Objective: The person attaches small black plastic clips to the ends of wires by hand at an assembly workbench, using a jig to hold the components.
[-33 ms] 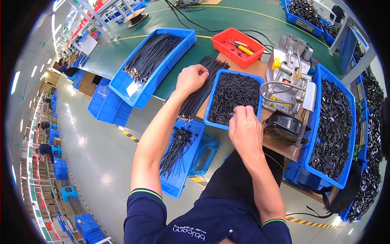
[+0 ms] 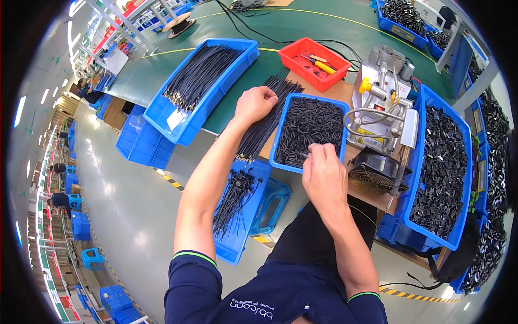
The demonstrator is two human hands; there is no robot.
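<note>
Right hand (image 2: 325, 173): fingers and thumb drawn nearly together at the near rim of a blue tray (image 2: 284, 166); any piece held, too small to tell. Tray, by the table's (image 2: 324, 27) near edge: filled with short black pieces (image 2: 313, 127), ahead of the right hand, the nearer one. Black cables (image 2: 258, 129), left of tray: long axis from near edge obliquely away, rightward. Left hand (image 2: 255, 104): over the cables, fingers curled; grip hidden.
</note>
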